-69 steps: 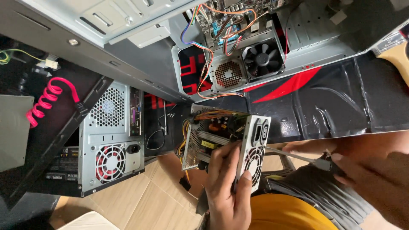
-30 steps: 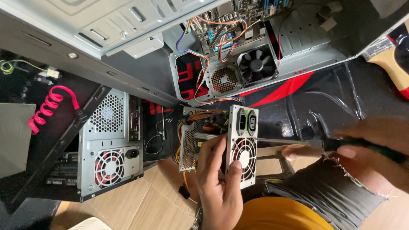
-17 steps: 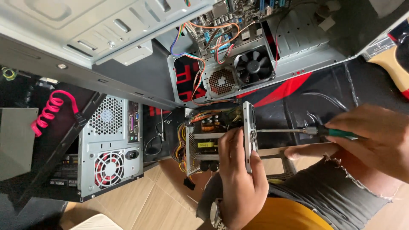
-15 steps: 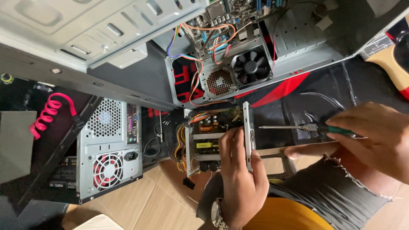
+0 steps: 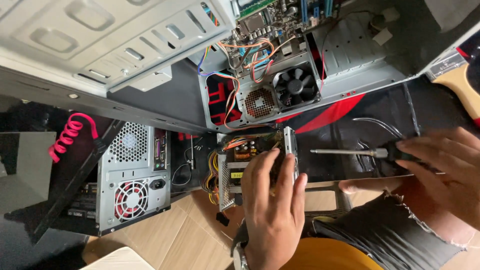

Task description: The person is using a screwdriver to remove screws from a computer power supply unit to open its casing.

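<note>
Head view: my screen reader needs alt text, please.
A left hand grips an opened power supply while the right hand points a screwdriver at it. Open computer cases lie around.

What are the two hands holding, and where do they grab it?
The left hand grips the opened power supply unit across its top. The right hand holds a screwdriver by its dark handle.
</note>
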